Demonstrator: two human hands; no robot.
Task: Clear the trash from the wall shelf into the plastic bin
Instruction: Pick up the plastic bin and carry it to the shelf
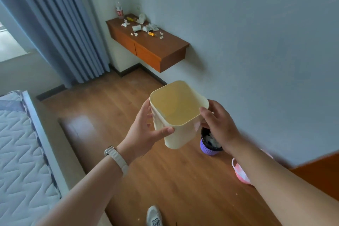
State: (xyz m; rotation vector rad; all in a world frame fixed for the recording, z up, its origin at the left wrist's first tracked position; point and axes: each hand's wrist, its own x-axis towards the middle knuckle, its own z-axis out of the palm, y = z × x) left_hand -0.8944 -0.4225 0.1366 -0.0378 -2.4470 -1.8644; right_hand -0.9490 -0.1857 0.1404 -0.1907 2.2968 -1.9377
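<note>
Both my forearms reach out from the bottom of the view, and between my hands I hold the plastic bin [177,113], a cream, square-mouthed tub with rounded corners, lifted clear of the floor with its open mouth tipped up toward me. Nothing shows inside it. My left hand [146,132] wraps its near-left corner, thumb pressed along the front wall just under the rim and the other fingers curled out of sight round the far side. My right hand [218,124] grips the right-hand side, thumb hooked over the rim and fingers hidden behind the wall. A pale watch strap [118,160] sits on my left wrist.

Just below my right hand, on the wooden floor [113,108], stands a purple woven basket [210,145] with a dark liner and pale scraps in it. Nearer to me than that, under my right forearm, lies something pink [240,172], mostly hidden.

Well beyond my grip, up and away from it, the wall shelf [156,47] juts from the pale wall, brown with orange drawer fronts. Scattered over its top lies the trash [145,27]: crumpled white paper, small pale packets and a couple of orange bits. At its far end, in the corner, a clear bottle [119,8] with a red cap and label stands upright.

Off to the left of my left arm is a quilted mattress [22,143], with blue curtains [60,24] beyond it. My white shoe [154,216] shows below my hands.
</note>
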